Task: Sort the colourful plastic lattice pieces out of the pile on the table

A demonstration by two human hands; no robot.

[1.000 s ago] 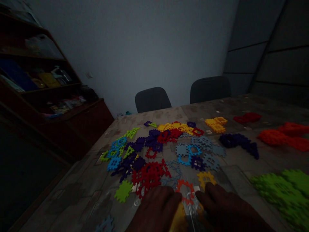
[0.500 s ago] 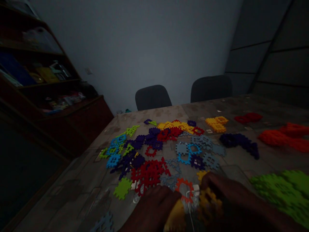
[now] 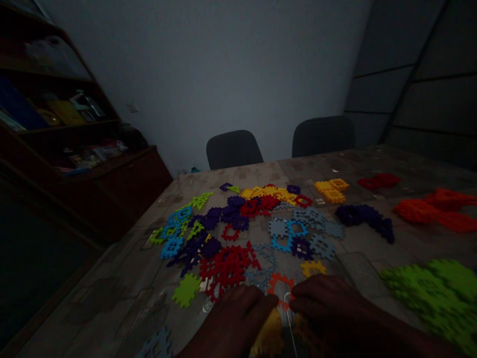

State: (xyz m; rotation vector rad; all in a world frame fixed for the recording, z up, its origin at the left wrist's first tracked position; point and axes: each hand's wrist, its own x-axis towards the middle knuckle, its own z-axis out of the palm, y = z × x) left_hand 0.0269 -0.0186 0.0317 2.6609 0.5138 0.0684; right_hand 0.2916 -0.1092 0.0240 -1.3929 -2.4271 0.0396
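The light is dim and both hands are dark at the bottom of the view. My left hand [image 3: 240, 315] is closed around a yellow toothed plastic building tile [image 3: 269, 334]. My right hand [image 3: 330, 301] curls over a second yellow building tile [image 3: 303, 329], which is mostly in shadow beneath the fingers. The two hands are close together, with a thin pale cord running down between them. Just beyond the fingertips lies an orange frame tile [image 3: 274, 284]. A loose yellow frame tile [image 3: 313, 267] rests beyond my right hand.
Red tiles [image 3: 227, 266], purple tiles [image 3: 214, 219], blue tiles [image 3: 172, 247] and grey tiles [image 3: 311, 217] spread across the patterned table [image 3: 122, 293]. Green tiles [image 3: 434, 293] are heaped at right, with orange-red tiles [image 3: 428, 211] behind. Two dark chairs [image 3: 234, 149] stand at the far edge; a shelf unit [image 3: 100, 166] is at left.
My right hand has moved left and nearer my left hand, bringing its yellow tile along. The yellow frame tile beyond it is now uncovered. My left hand has hardly moved.
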